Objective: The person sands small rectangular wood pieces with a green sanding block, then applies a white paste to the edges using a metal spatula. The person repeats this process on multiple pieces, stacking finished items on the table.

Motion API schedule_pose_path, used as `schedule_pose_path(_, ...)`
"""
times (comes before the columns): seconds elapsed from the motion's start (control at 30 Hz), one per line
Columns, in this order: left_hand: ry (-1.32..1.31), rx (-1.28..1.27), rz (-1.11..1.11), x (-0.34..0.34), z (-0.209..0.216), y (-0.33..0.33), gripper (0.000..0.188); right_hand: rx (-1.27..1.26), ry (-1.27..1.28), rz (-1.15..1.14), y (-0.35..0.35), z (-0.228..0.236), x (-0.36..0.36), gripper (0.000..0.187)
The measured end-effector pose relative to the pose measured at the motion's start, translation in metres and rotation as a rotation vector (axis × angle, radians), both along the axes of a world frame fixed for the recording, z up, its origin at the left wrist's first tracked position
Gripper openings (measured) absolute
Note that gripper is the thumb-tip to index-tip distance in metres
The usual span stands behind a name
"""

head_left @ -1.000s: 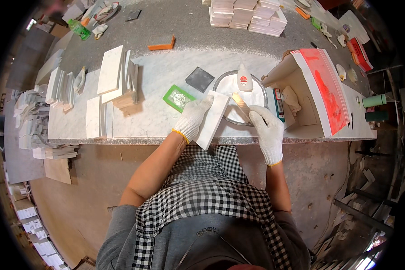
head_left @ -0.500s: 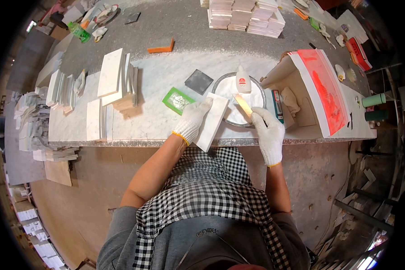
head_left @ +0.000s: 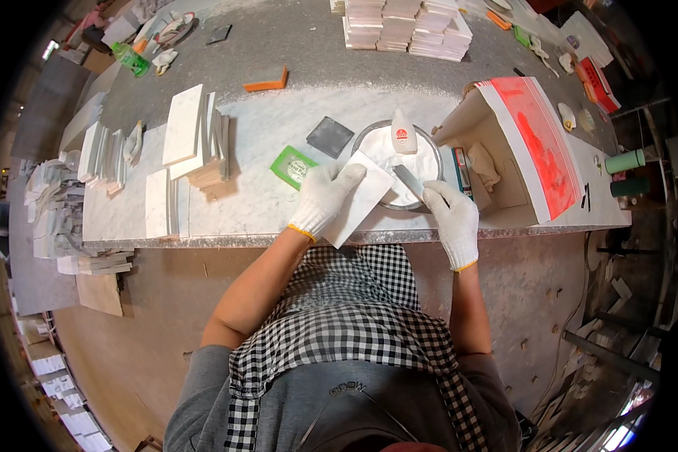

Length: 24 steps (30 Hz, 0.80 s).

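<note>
My left hand [head_left: 320, 200], in a white knitted glove, grips a white marble tile [head_left: 363, 194] by its left side, thumb on the upper face. The tile is tilted above the bench's front edge. My gloved right hand [head_left: 453, 226] is closed on a flat grey scraper blade [head_left: 409, 183], which points up and left near the tile's right corner. Behind both is a round basin [head_left: 360, 139] of white powder or paste. A white squeeze bottle [head_left: 403, 137] with a red label stands in the basin. By my left hand lie a green packet [head_left: 285, 167] and a dark square pad [head_left: 330, 137].
An open cardboard box [head_left: 531, 143] with red marks stands right of the basin, a small teal box [head_left: 462, 169] beside it. White tiles lean in stacks [head_left: 184, 132] at left. More tiles are piled [head_left: 407, 26] at the back. An orange block [head_left: 266, 81] lies behind the pad.
The tile has turned in my left hand and now shows its broad face. The blade in my right hand has rotated, its lit yellowish face now looking grey. My head view has shifted slightly.
</note>
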State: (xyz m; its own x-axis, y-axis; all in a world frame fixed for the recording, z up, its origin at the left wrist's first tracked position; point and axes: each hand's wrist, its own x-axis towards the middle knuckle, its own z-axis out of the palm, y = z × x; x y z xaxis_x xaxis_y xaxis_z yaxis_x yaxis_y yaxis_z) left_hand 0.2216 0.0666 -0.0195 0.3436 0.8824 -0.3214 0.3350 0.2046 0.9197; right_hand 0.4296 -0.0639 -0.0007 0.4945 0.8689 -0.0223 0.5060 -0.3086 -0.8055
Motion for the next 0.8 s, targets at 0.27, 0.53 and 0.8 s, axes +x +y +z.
schedule_pose_path(0.27,0.186,0.367,-0.095,0.005,0.033,0.003,0.041,-0.058,-0.049,0.050,0.012,-0.001,0.010,0.025)
schedule_pose_path(0.53,0.192,0.407,-0.138,0.009,0.036,0.002,0.042,0.102,0.364,-0.018,0.011,0.000,0.020,0.025)
schedule_pose_path(0.8,0.160,0.484,-0.147,0.014,0.024,0.005,0.044,0.180,0.400,-0.003,0.012,0.040,0.006,0.027)
